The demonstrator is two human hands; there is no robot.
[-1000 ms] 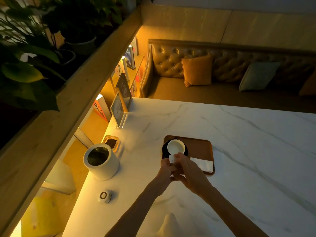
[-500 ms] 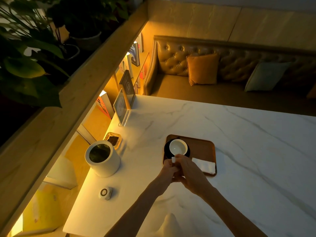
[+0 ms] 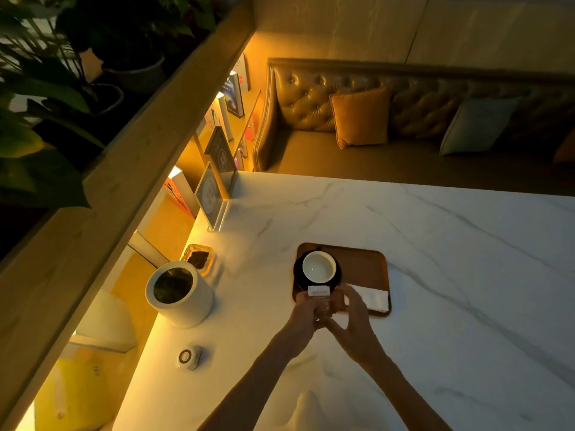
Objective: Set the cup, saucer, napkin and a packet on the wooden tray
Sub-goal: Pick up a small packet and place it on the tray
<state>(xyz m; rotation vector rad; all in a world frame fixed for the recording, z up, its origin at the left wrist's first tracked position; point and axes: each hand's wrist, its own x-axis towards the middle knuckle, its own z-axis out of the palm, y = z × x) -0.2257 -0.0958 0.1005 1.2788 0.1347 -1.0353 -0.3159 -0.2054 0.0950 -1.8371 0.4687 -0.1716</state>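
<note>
A wooden tray (image 3: 364, 262) lies on the white marble table. On its left part a white cup (image 3: 319, 267) stands on a dark saucer (image 3: 298, 273). A folded white napkin (image 3: 371, 296) lies along the tray's near right edge. Over the tray's near left corner I hold a small packet (image 3: 320, 295) with a white top. My left hand (image 3: 306, 312) grips it from the left and my right hand (image 3: 353, 312) pinches it from the right. The lower part of the packet is hidden between my fingers.
A white cylindrical jar (image 3: 179, 292) stands at the table's left, with a small glass dish (image 3: 199, 259) behind it and a small round device (image 3: 188, 357) in front. Framed cards (image 3: 214, 188) stand at the far left corner. A leather bench with cushions runs behind the table.
Both hands stay together at the tray's near left corner with the packet. The packet's white top now shows wider and its body is more exposed between my fingers.
</note>
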